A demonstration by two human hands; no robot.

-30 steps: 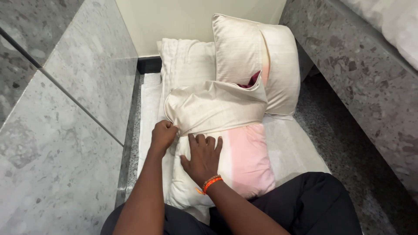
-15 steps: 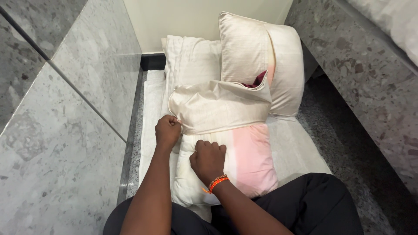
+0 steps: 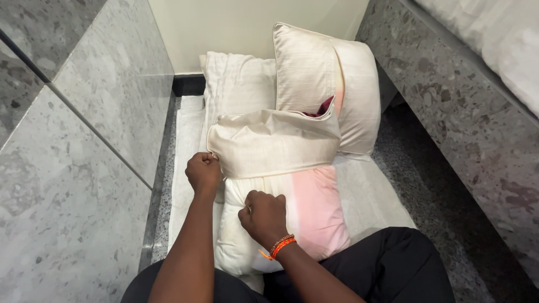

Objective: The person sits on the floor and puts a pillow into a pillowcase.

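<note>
Two hands on one pillow — my left hand has its grip clenched on the corner edge of the cream pillowcase, which covers the pillow's far half. My right hand is fisted, pressing into the bare pillow, white fading to pink, lying on a white sheet on the floor just ahead of my knees. Orange bracelet on right wrist. Behind — two cream cushions leaning upright, a white pillow beside them. Grey stone wall on my left.
</note>
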